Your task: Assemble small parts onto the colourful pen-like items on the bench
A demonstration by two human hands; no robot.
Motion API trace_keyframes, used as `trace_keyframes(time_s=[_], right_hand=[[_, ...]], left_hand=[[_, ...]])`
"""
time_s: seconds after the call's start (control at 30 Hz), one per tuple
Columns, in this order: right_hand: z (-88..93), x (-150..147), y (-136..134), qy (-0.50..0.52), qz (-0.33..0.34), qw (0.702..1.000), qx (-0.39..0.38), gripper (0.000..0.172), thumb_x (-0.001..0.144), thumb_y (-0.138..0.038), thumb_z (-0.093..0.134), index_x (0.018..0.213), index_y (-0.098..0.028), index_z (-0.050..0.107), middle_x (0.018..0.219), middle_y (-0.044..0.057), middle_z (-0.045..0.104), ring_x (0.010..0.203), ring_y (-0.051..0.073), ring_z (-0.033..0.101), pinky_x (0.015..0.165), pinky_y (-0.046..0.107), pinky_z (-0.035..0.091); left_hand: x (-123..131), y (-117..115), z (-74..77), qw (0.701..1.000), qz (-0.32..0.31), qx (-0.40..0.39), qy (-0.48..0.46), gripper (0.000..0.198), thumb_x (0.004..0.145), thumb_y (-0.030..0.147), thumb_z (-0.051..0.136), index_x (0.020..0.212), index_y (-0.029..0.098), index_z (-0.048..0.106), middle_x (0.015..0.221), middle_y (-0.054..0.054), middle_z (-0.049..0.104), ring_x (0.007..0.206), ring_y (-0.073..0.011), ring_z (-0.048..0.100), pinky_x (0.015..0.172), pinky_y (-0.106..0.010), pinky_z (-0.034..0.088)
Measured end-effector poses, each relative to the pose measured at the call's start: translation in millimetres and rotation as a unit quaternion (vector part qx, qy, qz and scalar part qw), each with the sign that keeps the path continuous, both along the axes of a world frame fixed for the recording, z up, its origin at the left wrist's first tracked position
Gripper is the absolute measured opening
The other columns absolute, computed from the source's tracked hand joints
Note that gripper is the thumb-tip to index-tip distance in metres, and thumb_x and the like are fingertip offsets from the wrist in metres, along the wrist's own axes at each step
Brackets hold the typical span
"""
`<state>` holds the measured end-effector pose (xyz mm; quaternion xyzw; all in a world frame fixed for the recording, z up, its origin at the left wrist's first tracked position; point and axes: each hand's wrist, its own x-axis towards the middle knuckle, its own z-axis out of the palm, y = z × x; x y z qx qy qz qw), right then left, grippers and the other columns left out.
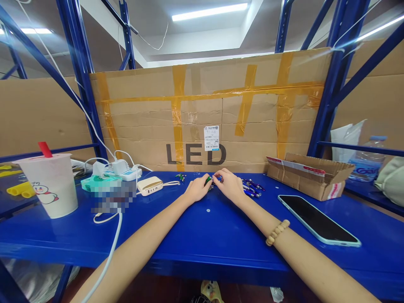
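Both hands meet over the middle of the blue shelf (189, 235). My left hand (196, 189) is closed, its thumb and forefinger pinching a small green piece (207, 180) whose kind is too small to make out. Just to its right, my right hand (230, 186) has its fingertips pressed together close to the green piece; anything in them is hidden. Beyond and to the right of that hand lies a loose pile of slim blue pieces (252, 189) that look like pens or pen parts. A few small green bits (181, 177) lie to the left of my left hand.
On the left stand a paper cup (53, 189), a power strip (126, 173) with plugs and cables, and a cream power bank (150, 185). A phone (318, 219) and an open cardboard box (309, 179) lie on the right. A cardboard sheet (145, 126) closes the back.
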<state>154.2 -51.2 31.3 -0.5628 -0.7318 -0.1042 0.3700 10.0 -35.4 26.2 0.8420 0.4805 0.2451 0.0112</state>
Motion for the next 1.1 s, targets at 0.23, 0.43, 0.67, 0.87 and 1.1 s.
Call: trace_keyframes(time_s=[0.23,0.43,0.67,0.87,1.1], right_hand=[[-6.0,6.3,5.9,-0.077,-0.070,0.988,-0.112,0.018,0.072,-0.024,0.052,0.084,-0.020,0.064,0.094,0.007,0.059,0.094,0.022,0.051,0.065,0.028,0.039],[-3.9,6.8,3.7,-0.097,-0.063,0.984,-0.138,0.017,0.070,-0.020,0.052,0.080,-0.022,0.067,0.092,0.006,0.059,0.092,0.020,0.052,0.065,0.026,0.040],[-4.6,7.6,5.9,-0.097,-0.057,0.983,-0.147,0.019,0.071,-0.021,0.051,0.082,-0.022,0.067,0.095,0.007,0.059,0.091,0.021,0.054,0.068,0.029,0.042],[-6.4,8.6,8.0,-0.098,-0.038,0.981,-0.160,0.020,0.071,-0.021,0.051,0.083,-0.023,0.067,0.097,0.007,0.061,0.092,0.021,0.055,0.071,0.029,0.042],[-3.2,8.1,4.5,-0.093,-0.044,0.982,-0.156,0.017,0.072,-0.022,0.052,0.080,-0.023,0.067,0.095,0.006,0.063,0.090,0.020,0.056,0.066,0.026,0.042]], left_hand=[[1.1,1.7,-0.3,0.999,0.010,0.005,0.037,0.031,0.088,0.043,0.020,0.086,0.023,0.044,0.079,-0.001,0.061,0.079,-0.0200,0.059,0.062,-0.026,0.042],[1.8,2.6,-0.4,0.998,0.005,0.001,0.064,0.029,0.088,0.042,0.023,0.090,0.024,0.044,0.085,-0.002,0.062,0.083,-0.0208,0.059,0.064,-0.027,0.042],[3.1,1.6,1.2,0.997,-0.002,0.005,0.083,0.029,0.087,0.041,0.023,0.088,0.024,0.046,0.085,-0.002,0.063,0.084,-0.0212,0.059,0.065,-0.028,0.042],[4.6,-1.9,4.0,0.993,-0.011,-0.002,0.114,0.024,0.086,0.038,0.028,0.096,0.024,0.047,0.090,-0.002,0.063,0.089,-0.0204,0.058,0.069,-0.027,0.042],[4.7,-0.4,3.1,0.993,-0.017,0.007,0.114,0.025,0.087,0.038,0.027,0.094,0.024,0.047,0.089,-0.002,0.063,0.086,-0.0205,0.058,0.068,-0.027,0.043]])
